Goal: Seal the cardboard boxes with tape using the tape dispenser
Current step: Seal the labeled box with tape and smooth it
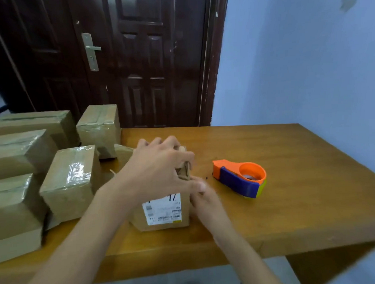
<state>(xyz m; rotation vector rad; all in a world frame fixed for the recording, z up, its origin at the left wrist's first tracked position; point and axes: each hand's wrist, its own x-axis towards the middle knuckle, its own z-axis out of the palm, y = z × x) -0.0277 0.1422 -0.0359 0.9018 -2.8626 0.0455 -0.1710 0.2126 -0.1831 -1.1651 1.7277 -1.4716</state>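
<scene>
left hand (159, 166) curls over the box (163, 209) top at centre frame, hiding its flaps; right hand (203, 197) blurred, grip unclear. label (162, 209) reads "17". tape dispenser (240, 178) lies right of it.

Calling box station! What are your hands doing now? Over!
Left hand gripping the labelled box flaps. Right hand beside it, blurred. Tape dispenser untouched on table. Nothing blocking.

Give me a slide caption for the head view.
Both hands fold the labelled box's flaps shut; tape dispenser waits on the table.
</scene>
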